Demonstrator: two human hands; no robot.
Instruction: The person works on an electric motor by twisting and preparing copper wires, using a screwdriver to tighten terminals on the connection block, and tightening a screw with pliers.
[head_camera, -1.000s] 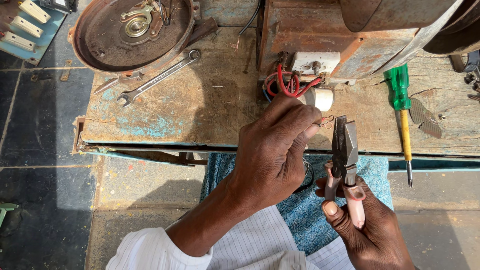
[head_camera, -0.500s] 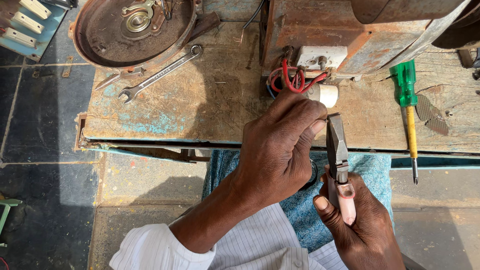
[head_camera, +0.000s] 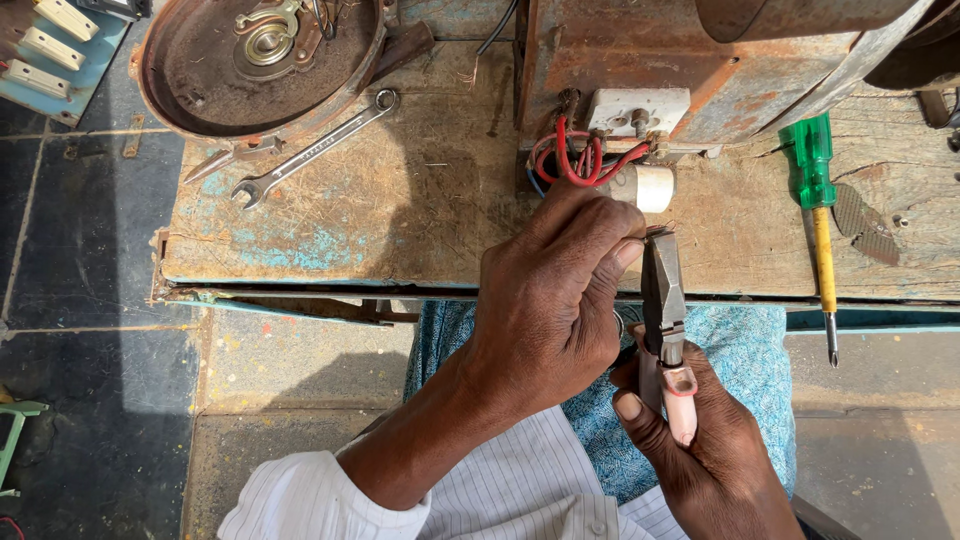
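Head view shows the right hand (head_camera: 715, 450) clamped on pink-handled pliers (head_camera: 664, 310), tips pointing toward the red wires (head_camera: 575, 160). Left hand (head_camera: 560, 290) pinches something small at the plier tips, too hidden to identify, above the wooden worktop (head_camera: 420, 200); a green screwdriver (head_camera: 818, 210) lies right, a spanner (head_camera: 310, 150) left.

The pliers (head_camera: 663, 300) have dull grey steel heads and pale pink handles. Just beyond them lies a white cylinder (head_camera: 653, 187), with red wires (head_camera: 577, 160) looping above it toward a white terminal block (head_camera: 637, 108) on a rust-brown metal box (head_camera: 690, 60). To the right of the pliers, the screwdriver (head_camera: 818, 205) has a bright green handle and a yellow shaft. The table (head_camera: 400, 210) is weathered brown wood with patches of turquoise paint. To the left of the pliers lies a silver spanner (head_camera: 312, 148), beside a rusty brown round cover (head_camera: 255, 60). Below the pliers there is teal patterned cloth (head_camera: 755, 350) and a white, finely striped sleeve (head_camera: 330, 505).
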